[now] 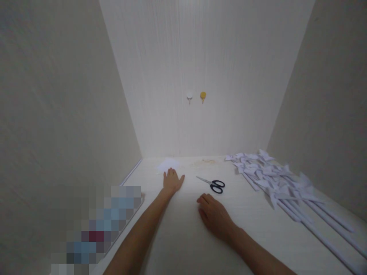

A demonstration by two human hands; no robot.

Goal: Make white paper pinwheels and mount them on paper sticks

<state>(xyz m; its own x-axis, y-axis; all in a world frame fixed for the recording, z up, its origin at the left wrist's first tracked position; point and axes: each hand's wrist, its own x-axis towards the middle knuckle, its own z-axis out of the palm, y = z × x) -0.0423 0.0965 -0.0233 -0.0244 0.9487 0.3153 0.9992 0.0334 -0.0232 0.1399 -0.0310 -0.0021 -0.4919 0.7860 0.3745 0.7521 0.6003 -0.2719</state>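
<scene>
My left hand lies flat on the white tabletop, fingers stretched toward a small stack of white paper sheets at the back; its fingertips touch or nearly touch the paper's near edge. My right hand rests palm down on the table with fingers loosely curled, holding nothing. Black-handled scissors lie shut just beyond my right hand, blades pointing left.
A pile of white paper pinwheels on long white sticks covers the right side of the table. Two small wall hooks, one white and one yellow, hang on the back wall. Walls close in on left and right.
</scene>
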